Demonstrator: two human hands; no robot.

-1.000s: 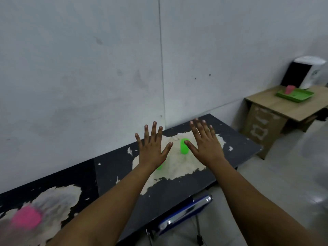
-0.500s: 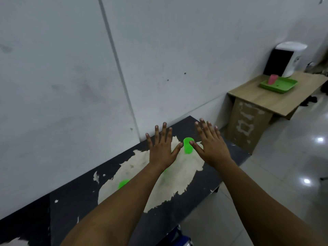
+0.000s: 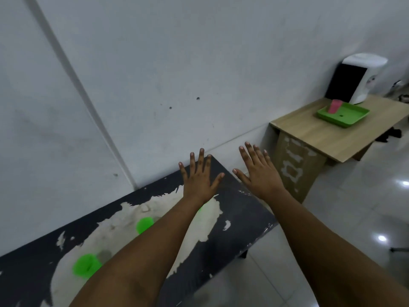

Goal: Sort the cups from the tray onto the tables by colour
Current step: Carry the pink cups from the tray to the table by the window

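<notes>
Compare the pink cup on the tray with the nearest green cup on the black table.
The pink cup stands in the green tray on the wooden table; the green cup sits straight on the black table. The pink one is far from both hands, the green one close beside the left forearm. Neither is held.

Black table (image 3: 239,220) with pale worn patches; two bright green cups (image 3: 144,224) (image 3: 85,265). Light wood-grain table (image 3: 327,136); green tray (image 3: 347,120); pink cup (image 3: 335,106). White dispenser (image 3: 358,78), black front panel.
</notes>
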